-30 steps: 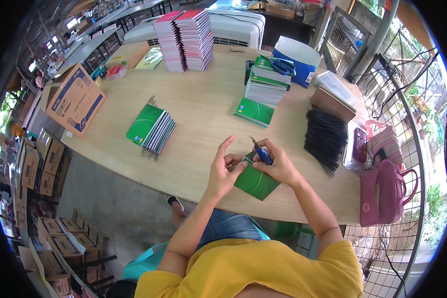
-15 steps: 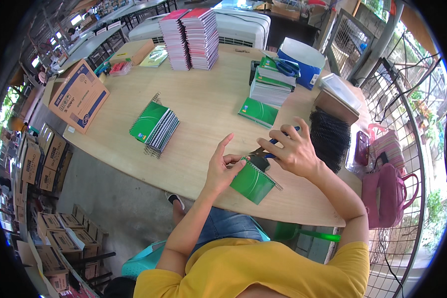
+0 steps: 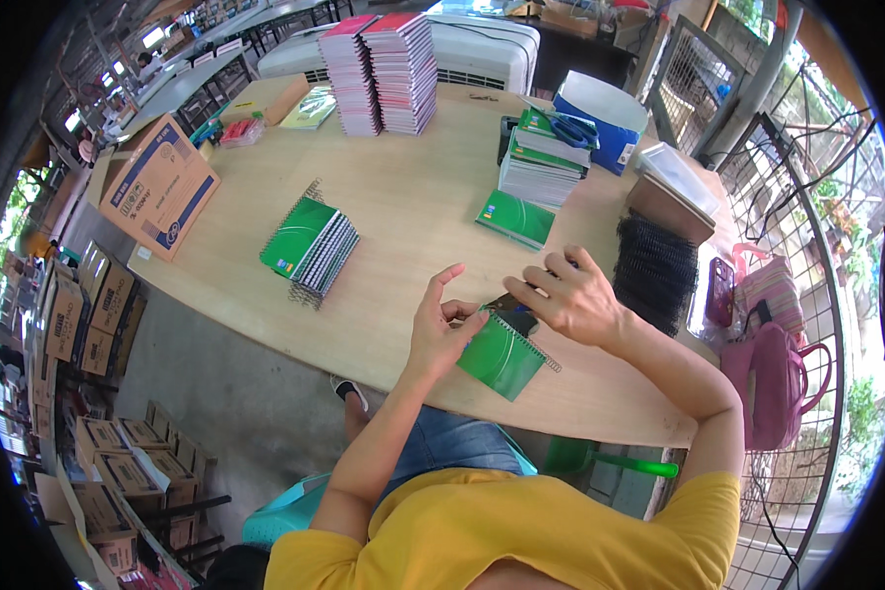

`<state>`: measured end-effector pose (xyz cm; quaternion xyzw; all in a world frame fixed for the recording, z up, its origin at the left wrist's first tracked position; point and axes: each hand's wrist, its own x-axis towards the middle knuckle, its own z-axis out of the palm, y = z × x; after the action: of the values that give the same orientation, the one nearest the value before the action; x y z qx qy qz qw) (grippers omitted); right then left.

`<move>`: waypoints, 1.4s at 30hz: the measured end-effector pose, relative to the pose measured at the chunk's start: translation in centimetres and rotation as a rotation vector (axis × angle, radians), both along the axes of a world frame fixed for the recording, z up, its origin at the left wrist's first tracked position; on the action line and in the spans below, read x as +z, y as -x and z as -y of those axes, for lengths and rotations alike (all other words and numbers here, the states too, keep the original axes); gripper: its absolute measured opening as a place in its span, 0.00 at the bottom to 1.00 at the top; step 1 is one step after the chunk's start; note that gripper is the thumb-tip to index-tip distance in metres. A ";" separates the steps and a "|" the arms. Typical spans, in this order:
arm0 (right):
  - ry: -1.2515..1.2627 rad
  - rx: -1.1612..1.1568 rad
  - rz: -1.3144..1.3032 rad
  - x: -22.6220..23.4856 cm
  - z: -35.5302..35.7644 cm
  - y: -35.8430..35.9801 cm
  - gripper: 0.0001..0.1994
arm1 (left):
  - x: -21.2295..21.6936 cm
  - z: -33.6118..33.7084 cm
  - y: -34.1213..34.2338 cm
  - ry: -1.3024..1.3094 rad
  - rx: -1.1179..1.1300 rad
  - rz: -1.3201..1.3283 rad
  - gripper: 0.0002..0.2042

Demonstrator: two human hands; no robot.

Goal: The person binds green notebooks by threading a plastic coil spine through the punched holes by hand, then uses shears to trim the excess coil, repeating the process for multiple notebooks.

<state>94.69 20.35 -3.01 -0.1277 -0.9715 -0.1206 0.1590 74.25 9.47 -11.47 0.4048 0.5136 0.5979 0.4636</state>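
A green spiral notebook (image 3: pixel 501 358) is tilted at the table's near edge, its wire coil sticking out past the lower right corner. My left hand (image 3: pixel 445 324) pinches its upper left corner between thumb and fingers, the index finger raised. Closed around the handles of a pair of pliers (image 3: pixel 504 303) is my right hand (image 3: pixel 572 297). The pliers' jaws are at the coil's end, close to my left fingertips. Farther left lies a stack of green spiral notebooks (image 3: pixel 310 246) with loose coil ends. Beyond my right hand rests a green notepad without a visible coil (image 3: pixel 515 218).
Tall stacks of red-covered spiral notebooks (image 3: pixel 398 74) stand at the back. Scissors (image 3: pixel 570 130) lie on a pile of green pads (image 3: pixel 541 177), by a blue-and-white container (image 3: pixel 600 123). Black coils (image 3: pixel 651 275) fill a box at right. A cardboard box (image 3: pixel 162 192) sits left; a pink bag (image 3: pixel 772 383) hangs right.
My right hand has closed further around the pliers, bringing the handles together and tipping slightly. The left hand and the notebook stay nearly in place.
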 end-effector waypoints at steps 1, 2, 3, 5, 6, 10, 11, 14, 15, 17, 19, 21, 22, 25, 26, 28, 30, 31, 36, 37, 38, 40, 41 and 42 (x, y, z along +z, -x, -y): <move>0.091 -0.025 0.005 -0.1 0.1 0.3 0.26 | -0.2 0.1 -0.3 -0.029 0.050 -0.008 0.33; 0.360 -0.108 0.001 -0.4 0.2 0.2 0.27 | -0.5 0.2 -0.6 -0.058 0.103 -0.016 0.31; 0.628 -0.180 -0.001 -0.9 0.2 -0.1 0.28 | -0.8 0.1 -0.8 -0.074 0.124 -0.162 0.27; 0.863 -0.246 -0.041 -1.8 0.9 -0.1 0.28 | -1.2 -0.1 -0.9 -0.095 0.172 -0.459 0.19; 0.825 -0.256 -0.092 -2.2 1.3 -0.4 0.26 | -0.7 0.2 -0.5 -0.068 0.178 -0.603 0.16; 0.806 -0.413 -0.305 -1.1 1.7 -2.1 0.26 | 5.4 2.0 3.2 -0.161 0.421 -1.081 0.07; 0.792 -0.454 -0.354 -1.8 1.3 -3.0 0.28 | 7.1 1.9 6.4 -0.235 0.538 -1.103 0.06; 0.580 -0.550 -0.240 -5.3 0.6 -6.2 0.30 | 12.2 -0.5 17.1 -0.296 0.668 -1.300 0.07; 0.517 -0.568 -0.201 -7.2 0.4 -7.1 0.34 | 13.5 -2.2 20.3 -0.282 0.512 -1.233 0.08; 0.483 -0.556 -0.203 -9.8 0.4 -7.4 0.35 | 12.8 -6.0 25.0 -0.305 0.161 -1.322 0.08; 0.488 -0.563 -0.248 -12.4 0.2 -8.2 0.37 | 10.5 -9.5 25.8 -0.203 -0.130 -1.529 0.07; 0.435 -0.540 -0.301 -13.5 0.1 -8.4 0.38 | 7.8 -11.3 26.1 -0.168 -0.276 -1.527 0.08; 0.407 -0.534 -0.322 -13.7 0.3 -8.5 0.38 | 7.0 -11.6 26.1 -0.136 -0.290 -1.500 0.08; 0.407 -0.569 -0.294 -13.3 0.7 -8.6 0.38 | 4.8 -11.7 26.8 -0.077 -0.316 -1.443 0.08; 0.396 -0.567 -0.331 -12.7 0.6 -8.3 0.37 | 4.3 -11.7 27.4 -0.135 -0.292 -1.431 0.07; 0.384 -0.563 -0.402 -11.5 0.6 -7.0 0.34 | 3.2 -11.4 28.3 -0.242 -0.248 -1.404 0.07; 0.362 -0.536 -0.530 -9.9 0.4 -4.4 0.30 | 2.9 -11.1 28.3 -0.337 -0.080 -1.393 0.10; 0.347 -0.525 -0.591 -9.1 0.2 -2.6 0.27 | 3.0 -11.0 28.0 -0.389 0.003 -1.381 0.12; 0.909 -0.222 -0.867 -5.6 0.9 10.6 0.14 | 2.1 -4.2 31.3 -0.443 0.589 -0.695 0.22; 1.136 -0.133 -0.902 -6.1 0.3 14.5 0.14 | -0.7 -2.4 32.2 -0.411 0.646 -0.525 0.23; 1.252 -0.084 -0.908 -6.0 0.1 18.6 0.17 | -3.3 -0.1 33.1 -0.372 0.707 -0.360 0.25; 1.276 -0.114 -1.034 -9.4 -2.7 26.8 0.22 | -5.1 0.3 31.5 -0.307 0.717 -0.218 0.26; 1.259 -0.146 -1.104 -10.9 -4.4 29.8 0.23 | -4.8 -1.2 29.0 -0.281 0.680 -0.257 0.25; 1.271 -0.178 -1.160 -11.9 -5.0 33.0 0.23 | -4.3 -1.6 27.7 -0.252 0.660 -0.311 0.25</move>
<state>61.72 25.34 -14.92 -0.3094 -0.6064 0.5178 0.5181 46.58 11.11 -15.76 0.3573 0.6029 0.7049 0.1092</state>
